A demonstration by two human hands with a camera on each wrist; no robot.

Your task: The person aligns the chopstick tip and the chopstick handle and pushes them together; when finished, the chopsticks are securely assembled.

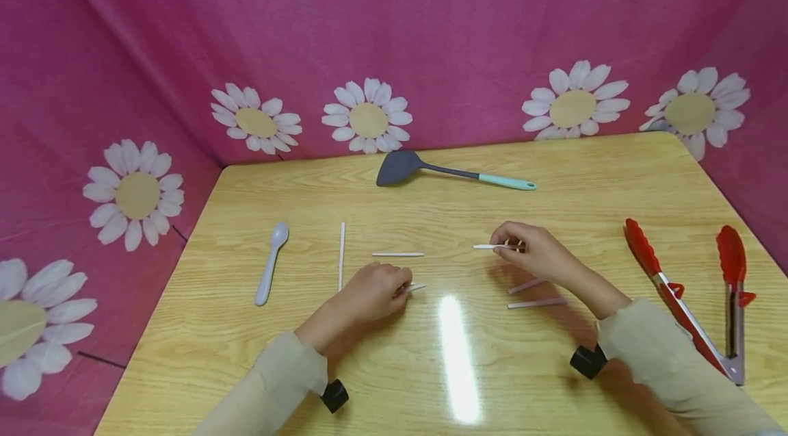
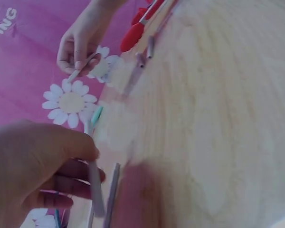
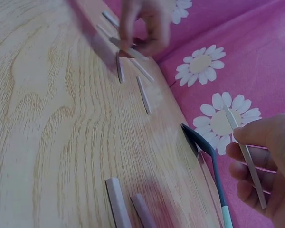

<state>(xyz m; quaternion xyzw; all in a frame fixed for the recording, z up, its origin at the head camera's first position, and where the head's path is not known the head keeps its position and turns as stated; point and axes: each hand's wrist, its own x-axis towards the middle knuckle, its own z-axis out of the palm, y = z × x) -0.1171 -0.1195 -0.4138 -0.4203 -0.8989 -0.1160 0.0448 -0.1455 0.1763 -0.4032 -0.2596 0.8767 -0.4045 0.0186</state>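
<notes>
My left hand [image 1: 374, 291] pinches a thin white stick [image 2: 96, 190] between thumb and fingers, low over the table's middle. In the head view only the tip of that stick shows. To the right, my right hand [image 1: 534, 252] holds a similar white stick [image 3: 247, 159], which points left in the head view. Beyond the left hand lies a crosswise white stick [image 1: 398, 254], and left of that a lengthwise stick [image 1: 341, 251], partly hidden by the hand. Under the right hand are two more, a front stick [image 1: 537, 303] and a slanted stick [image 1: 524, 287].
A grey spatula [image 1: 400, 168] with a mint handle lies near the back edge of the wooden table [image 1: 295, 381]. At the left is a pale spoon [image 1: 269, 268]. Open red-tipped tongs [image 1: 683, 306] lie at the right, close to the right forearm. Pink flowered cloth [image 1: 431, 25] surrounds the table.
</notes>
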